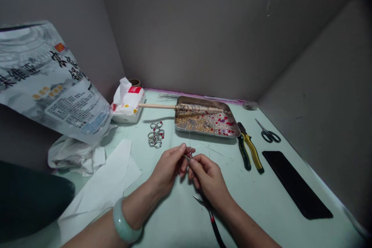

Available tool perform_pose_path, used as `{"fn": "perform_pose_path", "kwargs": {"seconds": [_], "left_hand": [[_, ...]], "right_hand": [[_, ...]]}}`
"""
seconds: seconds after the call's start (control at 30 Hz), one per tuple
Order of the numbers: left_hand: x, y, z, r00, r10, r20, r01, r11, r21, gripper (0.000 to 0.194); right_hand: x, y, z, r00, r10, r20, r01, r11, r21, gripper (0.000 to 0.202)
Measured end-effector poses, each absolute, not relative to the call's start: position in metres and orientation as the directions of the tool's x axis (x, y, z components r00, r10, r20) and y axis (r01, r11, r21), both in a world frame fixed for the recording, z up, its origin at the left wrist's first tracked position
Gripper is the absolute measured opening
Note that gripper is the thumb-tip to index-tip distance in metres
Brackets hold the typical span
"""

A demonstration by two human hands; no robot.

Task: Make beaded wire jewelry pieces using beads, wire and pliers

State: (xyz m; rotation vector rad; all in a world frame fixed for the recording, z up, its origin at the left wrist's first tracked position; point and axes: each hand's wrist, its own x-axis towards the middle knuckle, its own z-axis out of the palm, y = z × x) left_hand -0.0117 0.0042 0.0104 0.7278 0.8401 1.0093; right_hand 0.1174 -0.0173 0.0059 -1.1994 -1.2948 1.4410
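Pale green, the surface carries a metal tray of beads, with a wooden rod resting over its left rim. Before the tray, the left hand and right hand sit close together, both curled into a pinch. Beyond the left hand lie beaded rings. Between the 2 hands, gripped by both, is a small wire piece.

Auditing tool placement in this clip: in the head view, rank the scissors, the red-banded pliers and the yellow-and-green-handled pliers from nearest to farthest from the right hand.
From the right hand:
1. Red-banded pliers: just below it in the picture.
2. Yellow-and-green-handled pliers: to its right.
3. Scissors: farther right, past those pliers.
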Motion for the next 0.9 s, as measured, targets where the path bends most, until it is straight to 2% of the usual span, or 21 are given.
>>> {"fn": "perform_pose_path", "kwargs": {"seconds": [0.13,0.23,0.43,0.6,0.9], "left_hand": [[-0.0112,0.0034,0.0096,0.230,0.933,-0.276,-0.347,0.344,0.872,0.032],[-0.0118,0.0035,0.0104,0.187,0.940,-0.285,-0.369,0.336,0.866,0.028],[-0.0150,0.0056,0.0144,0.158,0.943,-0.294,-0.439,0.334,0.834,0.025],[-0.0169,0.0058,0.0160,0.265,0.919,-0.293,-0.518,0.392,0.760,0.023],[-0.0131,0.0056,0.0146,0.236,0.941,-0.242,-0.412,0.323,0.852,0.025]], "right_hand": [[0.1161,-0.0181,0.0027,-0.214,0.971,-0.104,0.033,-0.099,-0.994,0.027],[0.1162,-0.0202,0.0016,-0.236,0.965,-0.117,0.086,-0.100,-0.991,0.026],[0.1205,-0.0248,0.0038,-0.311,0.950,0.002,0.334,0.112,-0.936,0.030],[0.1214,-0.0236,0.0039,-0.362,0.932,-0.006,0.285,0.104,-0.953,0.031],[0.1201,-0.0221,0.0001,-0.345,0.939,0.004,0.303,0.115,-0.946,0.032]]}}
